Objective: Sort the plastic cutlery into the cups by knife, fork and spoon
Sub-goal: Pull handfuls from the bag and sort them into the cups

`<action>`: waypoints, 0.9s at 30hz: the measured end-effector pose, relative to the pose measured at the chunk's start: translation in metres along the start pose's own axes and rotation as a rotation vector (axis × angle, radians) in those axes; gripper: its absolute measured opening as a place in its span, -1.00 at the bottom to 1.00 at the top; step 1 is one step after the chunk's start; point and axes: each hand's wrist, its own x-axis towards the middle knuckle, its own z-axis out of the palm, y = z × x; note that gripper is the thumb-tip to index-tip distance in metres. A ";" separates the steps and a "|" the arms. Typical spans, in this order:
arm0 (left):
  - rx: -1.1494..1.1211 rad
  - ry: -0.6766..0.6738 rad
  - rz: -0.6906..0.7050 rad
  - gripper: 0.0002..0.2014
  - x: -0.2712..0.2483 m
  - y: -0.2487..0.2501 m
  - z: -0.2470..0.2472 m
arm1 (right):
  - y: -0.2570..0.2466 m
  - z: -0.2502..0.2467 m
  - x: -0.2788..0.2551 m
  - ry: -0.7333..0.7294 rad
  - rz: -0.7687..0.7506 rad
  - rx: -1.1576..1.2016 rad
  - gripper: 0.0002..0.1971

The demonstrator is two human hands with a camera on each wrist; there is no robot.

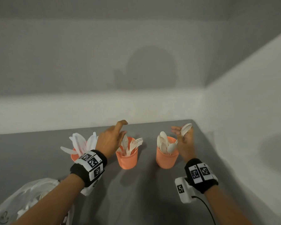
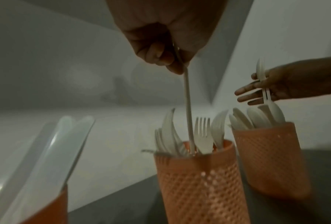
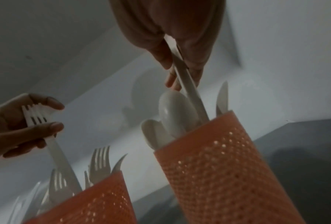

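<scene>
Three orange perforated cups stand in a row on the grey table. The left cup (image 1: pixel 74 157) holds white knives (image 1: pixel 79 141), the middle cup (image 1: pixel 128 160) forks (image 1: pixel 135 144), the right cup (image 1: pixel 166 159) spoons (image 1: pixel 162 140). My left hand (image 1: pixel 122 132) hovers over the middle cup and pinches a fork (image 3: pixel 35 116) by its tine end, the handle (image 2: pixel 188 112) reaching down into that cup (image 2: pixel 199 181). My right hand (image 1: pixel 180 132) grips spoons (image 1: pixel 186 128) above the right cup (image 3: pixel 227 166); one handle (image 3: pixel 189 84) points down into it.
A clear plastic bag (image 1: pixel 23 200) with more white cutlery lies at the front left under my left forearm. White walls close the table at the back and right. Bare grey table (image 1: pixel 144 192) shows in front of the cups.
</scene>
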 end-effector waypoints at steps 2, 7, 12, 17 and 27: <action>0.038 -0.008 0.032 -0.70 -0.004 0.000 0.004 | 0.007 0.001 -0.003 -0.019 0.036 0.007 -0.60; 0.334 0.005 0.162 -0.79 -0.004 -0.010 0.020 | 0.015 0.001 -0.009 0.011 0.005 -0.105 -0.39; 0.390 -0.078 0.094 -0.65 -0.012 -0.012 0.036 | 0.023 0.003 -0.014 -0.165 -0.176 -0.630 -0.46; 0.506 -0.430 -0.117 -0.45 -0.020 -0.008 0.038 | 0.022 0.006 -0.011 -0.248 -0.007 -0.933 -0.23; -0.025 0.021 -0.346 -0.26 -0.040 -0.001 -0.048 | -0.060 0.084 -0.060 -0.182 -0.236 -0.249 -0.43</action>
